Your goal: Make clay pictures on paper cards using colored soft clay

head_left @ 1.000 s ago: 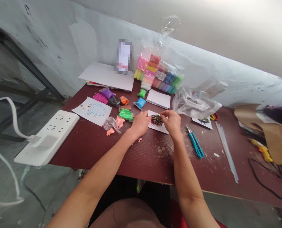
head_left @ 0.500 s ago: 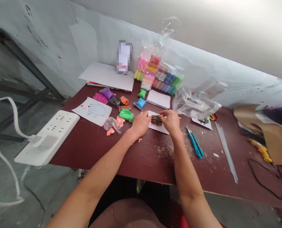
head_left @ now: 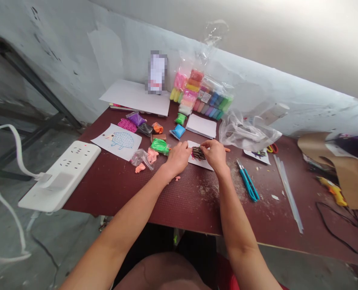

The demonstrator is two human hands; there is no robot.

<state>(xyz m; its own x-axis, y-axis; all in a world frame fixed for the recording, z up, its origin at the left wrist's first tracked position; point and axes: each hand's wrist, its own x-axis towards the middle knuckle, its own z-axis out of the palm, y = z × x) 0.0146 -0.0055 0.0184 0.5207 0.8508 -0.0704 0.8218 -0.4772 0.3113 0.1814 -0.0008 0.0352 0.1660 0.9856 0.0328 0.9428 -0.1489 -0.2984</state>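
Note:
A small white card (head_left: 207, 164) lies on the table between my hands. On it sits a low figure of dark, striped, overlapping pieces (head_left: 198, 152) with some pink at its lower edge. My left hand (head_left: 179, 156) is closed at the card's left edge, fingers curled down onto it. From the right, my right hand (head_left: 215, 154) pinches at the figure's right side; whatever is between its fingertips is hidden. A green clay packet (head_left: 159, 146) and soft peach clay (head_left: 152, 154) lie left of my left hand.
A hedgehog drawing (head_left: 118, 141) and a white power strip (head_left: 61, 175) are to the left. Behind stand bagged colored clays (head_left: 209, 98) and a paper stack (head_left: 201, 126). On the right lie a teal utility knife (head_left: 248, 183), clear sticks (head_left: 289, 193) and a yellow glue gun (head_left: 334, 191).
My right hand has shifted very slightly left over the striped figure. The left hand stays in place, and the rest looks the same.

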